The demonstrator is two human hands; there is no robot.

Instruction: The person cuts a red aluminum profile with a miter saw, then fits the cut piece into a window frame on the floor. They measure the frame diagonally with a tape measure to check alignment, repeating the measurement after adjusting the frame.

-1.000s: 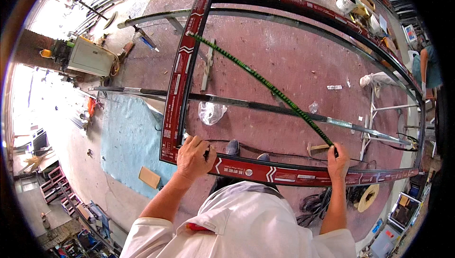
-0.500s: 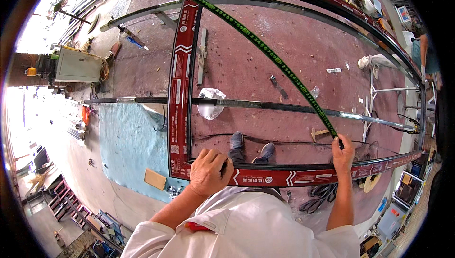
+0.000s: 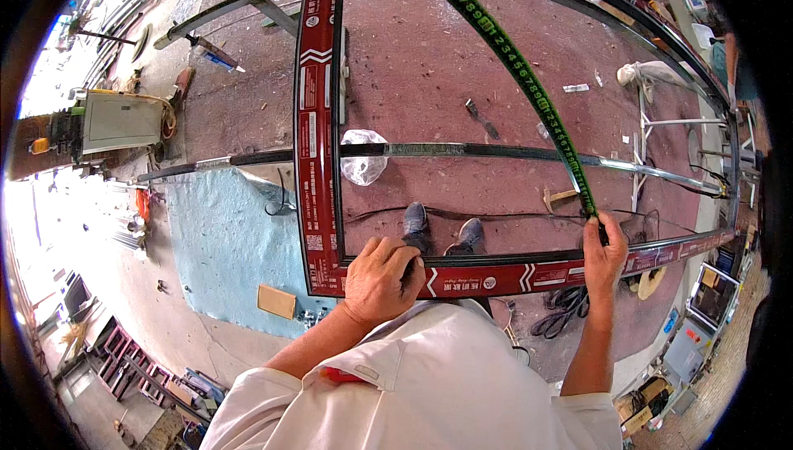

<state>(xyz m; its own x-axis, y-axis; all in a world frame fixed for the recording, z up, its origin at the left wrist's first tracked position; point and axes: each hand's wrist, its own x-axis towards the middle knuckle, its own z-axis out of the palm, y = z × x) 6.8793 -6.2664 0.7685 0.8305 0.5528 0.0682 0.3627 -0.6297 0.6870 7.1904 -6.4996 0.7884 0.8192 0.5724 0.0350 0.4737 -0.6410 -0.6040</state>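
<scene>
A large rectangular frame (image 3: 533,276), with dark red printed film on its rails and black inner edges, lies across in front of me. My left hand (image 3: 382,280) is closed at its near rail, close to the near left corner. Something dark shows between thumb and fingers; I cannot make out what. My right hand (image 3: 604,250), farther right over the same rail, is closed on a tape measure (image 3: 514,61). Its black blade with green markings arches up from that hand across the opening and leaves the picture at the top. Whether the case sits in my palm is hidden.
Under the frame run metal support bars (image 3: 496,151). A hammer (image 3: 562,197) and a plastic bag (image 3: 363,157) are visible through the opening. To the left are a blue mat (image 3: 223,243), a cardboard piece (image 3: 276,301) and a metal cabinet (image 3: 121,122). Coiled black cable (image 3: 562,314) lies at right.
The tape's far end, earlier over the far left part of the frame, has passed out of view at the top. Its blade now stands steeper. My view has shifted slightly; both hands remain at the near rail.
</scene>
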